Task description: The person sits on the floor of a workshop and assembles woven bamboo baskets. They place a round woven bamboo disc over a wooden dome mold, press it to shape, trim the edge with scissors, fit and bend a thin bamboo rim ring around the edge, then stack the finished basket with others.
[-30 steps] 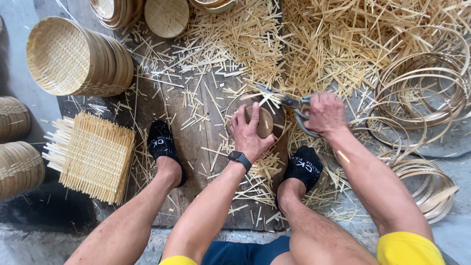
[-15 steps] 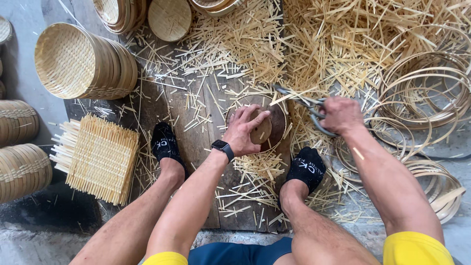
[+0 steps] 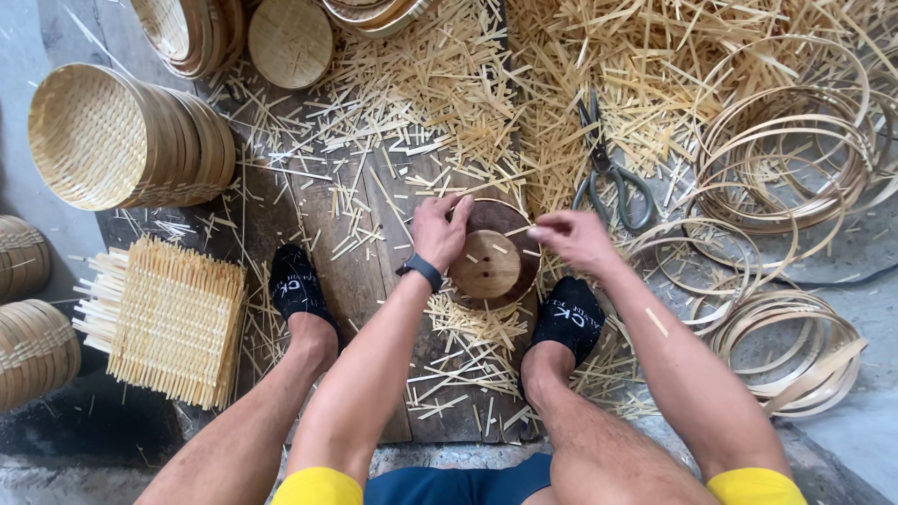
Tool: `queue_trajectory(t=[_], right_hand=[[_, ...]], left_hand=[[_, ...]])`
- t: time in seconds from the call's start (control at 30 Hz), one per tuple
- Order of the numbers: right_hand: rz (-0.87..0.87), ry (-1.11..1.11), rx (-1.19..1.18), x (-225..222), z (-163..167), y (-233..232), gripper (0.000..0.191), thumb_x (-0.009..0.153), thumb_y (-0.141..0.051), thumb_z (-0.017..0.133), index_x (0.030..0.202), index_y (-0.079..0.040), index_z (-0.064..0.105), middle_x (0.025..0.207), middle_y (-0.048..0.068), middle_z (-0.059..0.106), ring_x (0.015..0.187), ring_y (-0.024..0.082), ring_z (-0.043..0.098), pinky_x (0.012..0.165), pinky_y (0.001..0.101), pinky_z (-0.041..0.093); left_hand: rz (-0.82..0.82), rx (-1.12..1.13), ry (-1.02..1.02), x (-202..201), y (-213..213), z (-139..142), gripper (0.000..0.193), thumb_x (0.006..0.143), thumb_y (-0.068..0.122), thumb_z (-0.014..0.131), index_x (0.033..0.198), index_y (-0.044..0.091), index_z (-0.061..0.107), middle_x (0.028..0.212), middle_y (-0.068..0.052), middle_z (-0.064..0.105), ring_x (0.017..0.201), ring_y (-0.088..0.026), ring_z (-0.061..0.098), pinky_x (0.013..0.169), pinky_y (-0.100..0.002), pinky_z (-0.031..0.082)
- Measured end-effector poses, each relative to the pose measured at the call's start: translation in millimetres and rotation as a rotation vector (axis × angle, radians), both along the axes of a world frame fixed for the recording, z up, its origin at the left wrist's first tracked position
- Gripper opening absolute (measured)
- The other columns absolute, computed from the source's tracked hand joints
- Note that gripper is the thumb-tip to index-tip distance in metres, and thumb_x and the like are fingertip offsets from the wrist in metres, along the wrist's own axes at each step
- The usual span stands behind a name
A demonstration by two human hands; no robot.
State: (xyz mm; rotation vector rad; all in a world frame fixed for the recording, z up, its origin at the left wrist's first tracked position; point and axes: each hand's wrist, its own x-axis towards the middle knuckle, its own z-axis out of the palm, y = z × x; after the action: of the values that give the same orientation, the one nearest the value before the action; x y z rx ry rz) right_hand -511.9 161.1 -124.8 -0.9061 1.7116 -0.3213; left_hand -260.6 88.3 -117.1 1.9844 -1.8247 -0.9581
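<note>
A round dark wooden disc with a paler raised centre lies on the board between my feet, and a few bamboo slivers rest on it. My left hand, with a black watch on the wrist, curls over the disc's upper left rim. At the disc's upper right edge my right hand pinches a thin bamboo sliver between its fingertips. Grey-handled shears lie shut on the bamboo scraps, just beyond my right hand and out of its grip.
A stack of round woven bamboo trays leans at the left. Square woven mats are piled by my left foot. Coiled bamboo hoops fill the right side. Loose cut strips cover the wooden board.
My right hand let go of the shears, which now lie on the scraps. Both hands have come to the disc, and its top is now uncovered.
</note>
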Motion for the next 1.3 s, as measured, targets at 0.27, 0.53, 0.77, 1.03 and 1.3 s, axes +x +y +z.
queue_trajectory(t=[0.27, 0.53, 0.77, 1.03, 1.3], right_hand=[[-0.187, -0.126, -0.076, 19.8, -18.9, -2.6, 0.018, 0.082, -0.014, 0.084, 0.091, 0.001, 0.078, 0.071, 0.006, 0.073, 0.058, 0.012, 0.062, 0.052, 0.0274, 0.050], [-0.075, 0.143, -0.285, 23.8, 7.1, 4.8, 0.025, 0.082, -0.026, 0.086, 0.093, -0.003, 0.084, 0.079, 0.007, 0.078, 0.066, 0.014, 0.070, 0.069, 0.0326, 0.056], [-0.359, -0.300, 0.129, 26.2, 11.0, 45.3, 0.022, 0.087, -0.012, 0.078, 0.103, 0.003, 0.074, 0.088, 0.012, 0.076, 0.071, 0.017, 0.073, 0.064, 0.0304, 0.063], [-0.498, -0.321, 0.032, 34.3, -12.2, 49.1, 0.012, 0.088, -0.004, 0.078, 0.089, 0.007, 0.072, 0.080, 0.012, 0.072, 0.066, 0.018, 0.070, 0.060, 0.0323, 0.062], [-0.635, -0.687, 0.080, 37.8, 19.1, 52.6, 0.021, 0.089, -0.011, 0.072, 0.104, 0.003, 0.068, 0.093, 0.011, 0.074, 0.080, 0.023, 0.075, 0.068, 0.0369, 0.066]], left_hand=[[0.242, 0.204, 0.086, -17.7, -6.6, -28.5, 0.041, 0.072, 0.047, 0.089, 0.099, 0.016, 0.085, 0.109, -0.014, 0.072, 0.108, -0.031, 0.063, 0.103, -0.042, 0.048], [0.176, 0.023, 0.161, -11.0, -0.8, -26.6, 0.032, 0.086, 0.043, 0.079, 0.104, 0.016, 0.084, 0.092, -0.017, 0.065, 0.089, -0.034, 0.060, 0.084, -0.047, 0.049], [0.387, 0.368, 0.410, 67.2, 44.6, -27.8, 0.036, 0.081, 0.024, 0.085, 0.107, 0.002, 0.077, 0.093, -0.007, 0.080, 0.081, -0.012, 0.073, 0.075, -0.028, 0.057], [0.472, 0.414, 0.290, 68.5, 40.7, -31.2, 0.035, 0.074, 0.019, 0.091, 0.101, 0.000, 0.081, 0.082, -0.009, 0.079, 0.065, -0.010, 0.066, 0.059, -0.026, 0.053], [0.785, 0.667, 1.017, 57.3, 65.8, 7.2, 0.021, 0.093, 0.014, 0.072, 0.109, 0.000, 0.072, 0.096, -0.008, 0.077, 0.080, -0.015, 0.070, 0.068, -0.030, 0.060]])
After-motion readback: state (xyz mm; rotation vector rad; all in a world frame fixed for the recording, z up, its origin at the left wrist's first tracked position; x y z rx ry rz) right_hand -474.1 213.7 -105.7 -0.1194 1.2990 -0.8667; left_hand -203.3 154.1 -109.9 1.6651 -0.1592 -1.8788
